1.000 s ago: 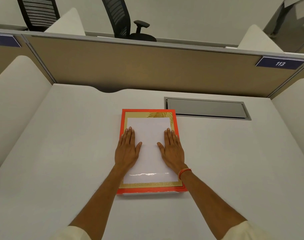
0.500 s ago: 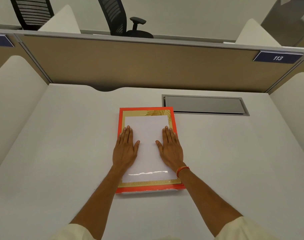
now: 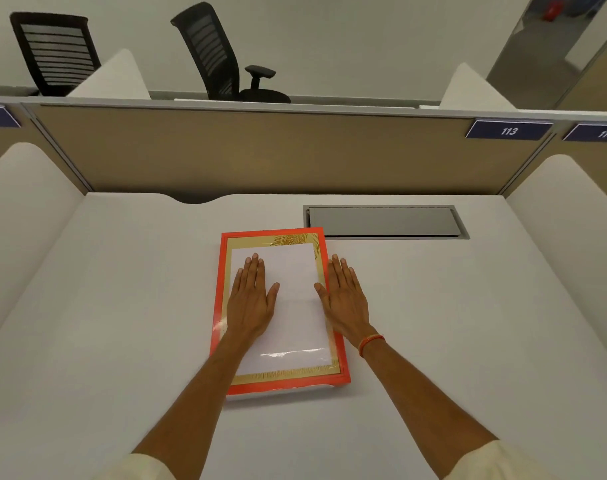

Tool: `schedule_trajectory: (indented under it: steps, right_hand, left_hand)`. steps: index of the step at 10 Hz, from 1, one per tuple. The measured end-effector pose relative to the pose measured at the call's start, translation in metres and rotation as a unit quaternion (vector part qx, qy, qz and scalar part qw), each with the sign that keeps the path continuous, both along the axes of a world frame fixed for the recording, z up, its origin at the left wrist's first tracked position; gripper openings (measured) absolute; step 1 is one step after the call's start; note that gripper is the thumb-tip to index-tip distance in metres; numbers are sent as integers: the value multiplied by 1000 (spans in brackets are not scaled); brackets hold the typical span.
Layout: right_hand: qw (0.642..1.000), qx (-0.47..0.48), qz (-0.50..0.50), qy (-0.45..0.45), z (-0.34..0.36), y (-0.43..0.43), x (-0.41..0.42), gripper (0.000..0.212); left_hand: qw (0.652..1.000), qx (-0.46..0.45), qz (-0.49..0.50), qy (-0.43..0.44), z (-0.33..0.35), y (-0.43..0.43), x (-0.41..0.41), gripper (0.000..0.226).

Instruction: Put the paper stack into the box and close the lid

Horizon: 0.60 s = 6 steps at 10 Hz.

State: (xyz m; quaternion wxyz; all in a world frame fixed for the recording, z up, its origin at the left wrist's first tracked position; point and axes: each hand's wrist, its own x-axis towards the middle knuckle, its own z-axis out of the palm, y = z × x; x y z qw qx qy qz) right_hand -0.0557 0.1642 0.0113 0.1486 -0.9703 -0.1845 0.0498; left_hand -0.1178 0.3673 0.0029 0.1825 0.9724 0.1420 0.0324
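Observation:
A flat box [image 3: 282, 385] with an orange rim, a gold border and a glossy white middle lies on the white desk [image 3: 122, 306], its lid down. No separate paper stack is visible. My left hand [image 3: 252, 299] lies flat on the left half of the lid, fingers slightly spread. My right hand [image 3: 345, 299] lies flat over the box's right edge, partly on the rim and partly over the desk, with an orange thread around the wrist. Neither hand holds anything.
A grey cable hatch [image 3: 381, 221] is set into the desk just behind the box on the right. A tan partition [image 3: 260, 150] closes off the back, and white dividers [image 3: 21, 216] [image 3: 572, 230] stand on both sides. Two black chairs [image 3: 212, 53] stand beyond the partition.
My right hand has slid right, from the white middle of the lid to the box's right edge. My left hand stays flat on the lid. The box now sits slightly turned.

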Motion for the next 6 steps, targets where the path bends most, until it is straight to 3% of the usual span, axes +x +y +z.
schedule_trajectory:
  steps: [2, 4, 6]
  right_hand:
    - [1000, 0, -19, -17, 20, -53, 10, 71]
    - [999, 15, -26, -39, 39, -128, 25, 69]
    - [998, 18, -33, -52, 50, -206, 39, 69]
  left_hand:
    - [1000, 11, -3, -18, 20, -55, 11, 79]
    - [998, 1, -11, -54, 38, -130, 25, 97]
    - [997, 2, -21, -71, 47, -206, 38, 89]
